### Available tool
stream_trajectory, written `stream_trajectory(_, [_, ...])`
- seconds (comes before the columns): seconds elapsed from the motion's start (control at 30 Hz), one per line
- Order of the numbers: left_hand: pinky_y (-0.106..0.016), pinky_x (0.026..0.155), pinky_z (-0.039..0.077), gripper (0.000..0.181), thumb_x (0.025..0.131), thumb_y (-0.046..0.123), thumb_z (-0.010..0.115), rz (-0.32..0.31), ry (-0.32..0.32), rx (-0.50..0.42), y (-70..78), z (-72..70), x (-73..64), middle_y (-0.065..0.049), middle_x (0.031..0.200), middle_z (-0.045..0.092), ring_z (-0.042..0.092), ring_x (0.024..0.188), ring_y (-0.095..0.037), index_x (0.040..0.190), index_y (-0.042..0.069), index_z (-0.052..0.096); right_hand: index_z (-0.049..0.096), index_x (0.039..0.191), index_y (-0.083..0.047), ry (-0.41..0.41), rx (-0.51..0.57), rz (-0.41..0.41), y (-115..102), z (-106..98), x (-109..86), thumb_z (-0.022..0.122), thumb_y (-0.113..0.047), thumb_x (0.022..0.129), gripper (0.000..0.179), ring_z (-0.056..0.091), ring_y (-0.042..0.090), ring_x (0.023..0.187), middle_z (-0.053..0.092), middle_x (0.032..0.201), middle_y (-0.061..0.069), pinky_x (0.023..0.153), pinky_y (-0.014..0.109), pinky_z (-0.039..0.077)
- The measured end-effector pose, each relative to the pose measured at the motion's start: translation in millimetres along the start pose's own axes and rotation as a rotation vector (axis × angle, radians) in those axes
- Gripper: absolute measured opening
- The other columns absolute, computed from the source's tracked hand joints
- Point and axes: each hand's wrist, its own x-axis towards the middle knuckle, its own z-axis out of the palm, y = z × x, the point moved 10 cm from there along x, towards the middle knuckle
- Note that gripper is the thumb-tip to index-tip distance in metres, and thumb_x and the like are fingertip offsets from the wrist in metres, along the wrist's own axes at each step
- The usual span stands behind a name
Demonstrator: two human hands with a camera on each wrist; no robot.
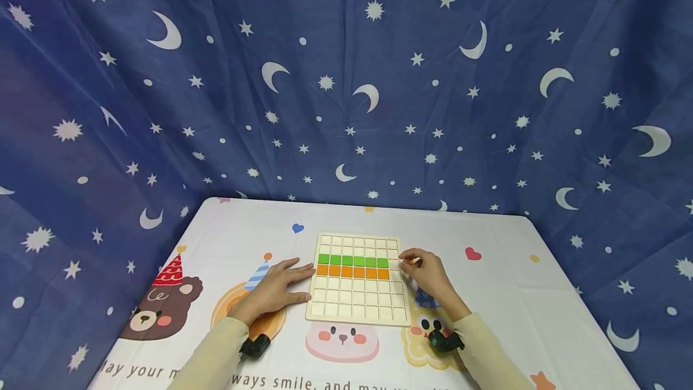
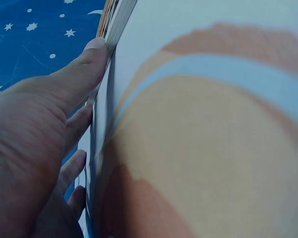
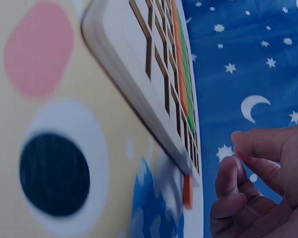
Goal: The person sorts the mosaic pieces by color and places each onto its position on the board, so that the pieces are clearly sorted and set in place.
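Observation:
A pale wooden grid board (image 1: 357, 321) lies flat on the table, with a row of green tiles (image 1: 354, 261) above a row of orange tiles (image 1: 354, 272). My left hand (image 1: 277, 286) rests at the board's left edge, fingers spread; the thumb (image 2: 92, 59) touches the board's side. Beyond the right edge, level with the green row, hovers my right hand (image 1: 428, 272), thumb and fingers bent towards each other. Whether a tile sits between those fingertips is hidden. A loose orange piece (image 3: 187, 192) shows by the board's right side, apart from the fingers.
The white table cover (image 1: 487, 294) carries printed animals, hearts and lettering. Behind and beside it hangs a dark blue curtain (image 1: 325, 107) with moons and stars. Black wrist cameras (image 1: 255, 346) are strapped over both pale sleeves.

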Motion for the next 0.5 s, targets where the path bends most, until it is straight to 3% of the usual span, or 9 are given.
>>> stream_trajectory(0.5, [-0.065,0.113,0.027,0.063,0.084,0.046,0.074,0.005,-0.007,-0.005,-0.6,1.7,0.9,0.010,0.152,0.047,0.027,0.149,-0.033,0.141,0.027,0.055,0.072,0.106,-0.008,0.022,-0.044,0.090,29,-20,10.3,0.073,-0.010,0.086,0.020,0.061,0.015,0.075,0.069,0.094,0.007,0.065,0.024,0.049])
